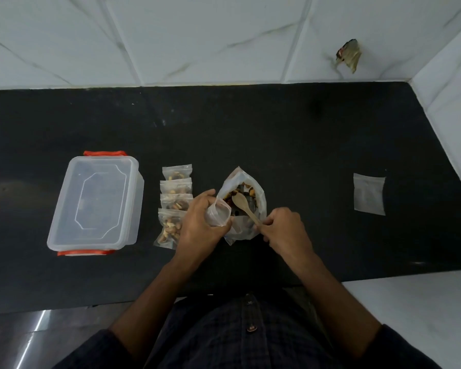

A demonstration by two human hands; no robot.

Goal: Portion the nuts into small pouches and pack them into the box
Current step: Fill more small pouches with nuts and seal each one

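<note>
A big clear bag of mixed nuts (244,190) stands open in the middle of the black counter (290,134). My left hand (197,225) grips a small clear pouch (218,215), held open beside the bag's mouth. My right hand (282,230) pinches the handle of a wooden spoon (244,207), whose bowl is inside the bag over the nuts. Several filled pouches (175,203) lie in a column left of the bag. The clear plastic box (96,203), with its lid on and orange clips, sits at the far left.
An empty flat pouch (369,194) lies on the counter to the right. White marble-look tiles (197,35) form the back wall, with a crumpled scrap (349,55) stuck on them. The counter ends at a white wall on the right.
</note>
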